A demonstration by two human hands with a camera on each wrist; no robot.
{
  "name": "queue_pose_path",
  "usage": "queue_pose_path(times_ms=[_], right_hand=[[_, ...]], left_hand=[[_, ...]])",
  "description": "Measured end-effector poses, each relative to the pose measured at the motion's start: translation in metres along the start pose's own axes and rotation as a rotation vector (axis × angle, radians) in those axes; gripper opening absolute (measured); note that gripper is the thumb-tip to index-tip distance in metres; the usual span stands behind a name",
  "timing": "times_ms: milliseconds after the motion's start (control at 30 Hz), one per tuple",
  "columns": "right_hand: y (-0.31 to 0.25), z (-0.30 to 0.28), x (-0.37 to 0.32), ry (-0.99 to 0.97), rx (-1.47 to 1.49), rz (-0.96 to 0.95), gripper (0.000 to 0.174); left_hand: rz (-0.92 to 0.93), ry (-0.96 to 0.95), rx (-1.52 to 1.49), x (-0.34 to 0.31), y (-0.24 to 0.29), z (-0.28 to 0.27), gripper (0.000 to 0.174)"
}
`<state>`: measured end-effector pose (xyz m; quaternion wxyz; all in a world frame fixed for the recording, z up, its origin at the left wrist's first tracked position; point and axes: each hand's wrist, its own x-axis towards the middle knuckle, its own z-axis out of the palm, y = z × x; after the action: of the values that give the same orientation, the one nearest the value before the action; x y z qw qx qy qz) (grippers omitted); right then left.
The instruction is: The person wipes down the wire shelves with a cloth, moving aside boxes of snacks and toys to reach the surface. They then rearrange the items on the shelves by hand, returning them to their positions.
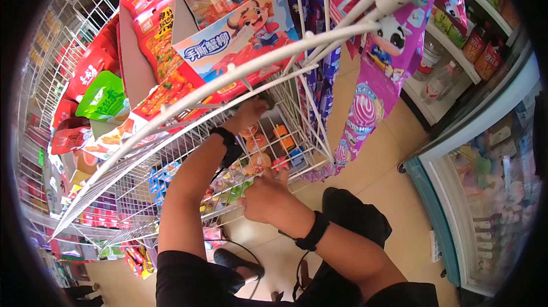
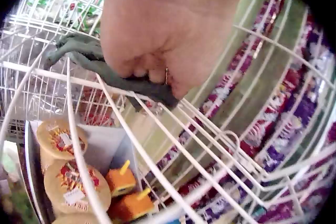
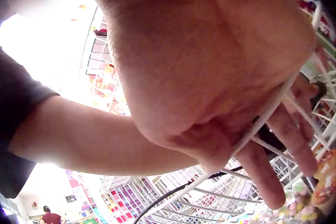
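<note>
The left hand (image 1: 246, 116) reached up, squeezing a grey cloth (image 2: 84, 53) on the wire basket (image 2: 173, 129) of round snacks (image 2: 63, 139), while the right hand (image 1: 265, 197) touched its near wire with straight fingers.

**A:** What does the left hand (image 1: 249, 114) grip?

**B:** A grey-green cloth (image 2: 94, 61). Its middle is buried under the fingers, and from the head only a scrap shows behind the white wires.

**A:** And the right hand (image 1: 267, 196)?

**B:** From the head, its fingertips vanish among the near wires of the wire basket (image 1: 142, 173). At the wrist, the top edge cuts the palm off.

**A:** The sweets (image 3: 317, 190) under it?

**B:** Just a blur, low and right. The labels on the round packets (image 2: 63, 140) are too small to read. At the far right, what's inside the freezer (image 1: 439, 215) is haze behind glass.
</note>
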<state>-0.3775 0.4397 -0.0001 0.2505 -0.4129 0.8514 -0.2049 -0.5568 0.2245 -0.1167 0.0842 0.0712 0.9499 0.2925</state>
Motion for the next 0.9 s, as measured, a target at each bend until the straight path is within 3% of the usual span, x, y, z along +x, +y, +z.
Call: queue_pose_path(times_ms=[33, 67, 133, 167, 233, 267, 333, 367, 433, 467, 600, 667, 767, 800, 833, 900], right_hand=[[0.000, 0.003, 0.002, 0.002, 0.011, -0.008, 0.034], [0.000, 0.006, 0.004, 0.019, -0.014, 0.005, 0.035], [0.000, 0.007, 0.003, 0.014, -0.045, 0.015, 0.036], [-0.001, 0.004, 0.003, 0.015, -0.047, 0.017, 0.036], [-0.002, 0.000, 0.004, -0.092, -0.074, -0.027, 0.035], [-0.001, 0.001, 0.004, -0.088, -0.075, -0.022, 0.035], [0.000, 0.007, 0.001, 0.043, -0.023, 0.001, 0.033], [0.000, 0.008, 0.002, 0.047, -0.027, 0.006, 0.033], [-0.001, 0.009, 0.002, 0.054, -0.037, 0.010, 0.031], [0.000, 0.007, 0.002, 0.043, -0.041, 0.001, 0.030], [0.000, 0.003, -0.001, 0.057, -0.019, -0.002, 0.031], [-0.001, 0.001, -0.003, 0.075, -0.016, -0.008, 0.032], [-0.003, 0.003, -0.004, 0.105, -0.033, -0.010, 0.033], [-0.003, 0.002, -0.004, 0.104, -0.032, -0.011, 0.033], [-0.003, 0.000, -0.004, 0.095, -0.030, -0.006, 0.033], [-0.004, -0.002, -0.006, 0.082, -0.029, -0.005, 0.033]], left_hand=[[0.161, -0.027, 0.068, 0.002, -0.028, 0.014, 0.039], [0.154, -0.034, 0.076, -0.008, -0.018, 0.015, 0.039], [0.221, 0.176, 0.187, -0.019, 0.011, 0.023, 0.035], [0.223, 0.177, 0.186, -0.016, 0.018, 0.020, 0.035], [0.077, 0.309, -0.330, -0.003, 0.026, 0.013, 0.034], [0.084, 0.307, -0.331, 0.005, 0.022, 0.010, 0.034], [-0.128, 0.057, -0.247, 0.016, 0.023, 0.002, 0.034], [-0.026, 0.140, 0.031, 0.018, 0.027, 0.000, 0.029], [-0.055, 0.107, -0.122, 0.023, 0.033, -0.006, 0.022], [0.015, 0.171, -0.168, 0.031, 0.023, 0.001, 0.020], [0.037, 0.170, 0.043, 0.050, 0.013, 0.010, 0.022], [0.189, 0.353, -0.109, 0.055, 0.001, 0.023, 0.022], [0.267, 0.323, 0.056, 0.052, 0.004, 0.021, 0.023], [0.277, 0.367, 0.260, 0.049, 0.008, 0.020, 0.019], [0.276, 0.368, 0.260, 0.045, 0.021, 0.014, 0.019], [0.142, 0.245, 0.415, 0.036, 0.041, 0.006, 0.016]])
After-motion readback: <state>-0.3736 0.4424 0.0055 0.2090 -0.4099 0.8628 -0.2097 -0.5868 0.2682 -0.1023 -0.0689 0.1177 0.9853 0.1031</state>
